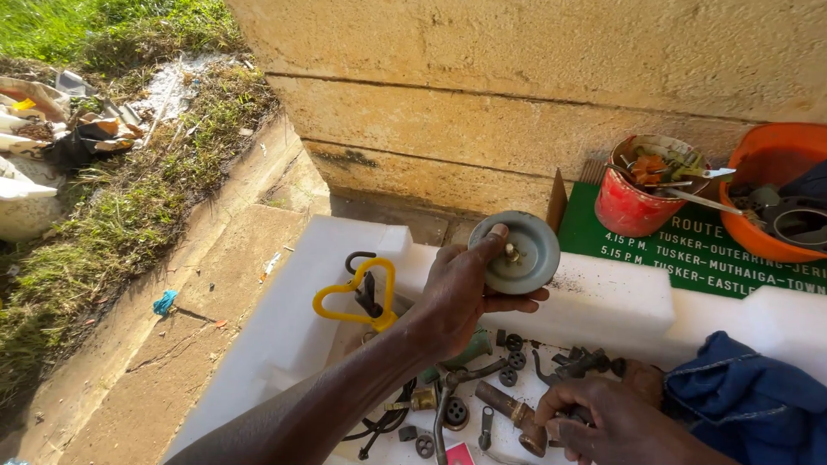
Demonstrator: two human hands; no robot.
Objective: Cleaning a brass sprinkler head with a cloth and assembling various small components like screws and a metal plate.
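Left hand (461, 288): raised on an outstretched forearm above the white foam tray (620, 301). Fingers curl behind a round grey metal disc with a dished face and a small brass fitting at its centre (517, 252); the thumb presses the upper rim, so the disc is pinched between thumb and fingers and tilted to face the camera. The disc is held over the tray's far wall.

Right hand (603, 418): low at the bottom edge, knuckles up, fingers closed around a small dark metal part (575, 415) among the loose pieces; the grip itself is partly hidden.

Tray contents near the hands: rusty brown metal cylinder (510, 406), small black toothed wheels (510, 360), bent grey pipe (448, 392), brass fitting (420, 399).

Yellow plastic-coated wire loop, heart-shaped (355, 294): at the tray's left wall, a black hook through it.

Green rectangular signboard with white lettering (689, 254): lies flat behind the tray, right of centre.

Red round tin with worn rim (642, 194): stands on the signboard, holding scraps and a metal tool.

Orange plastic bowl (767, 185): just beside the tin, at the right edge.

Blue cloth (749, 396): bunched at the tray's right end.
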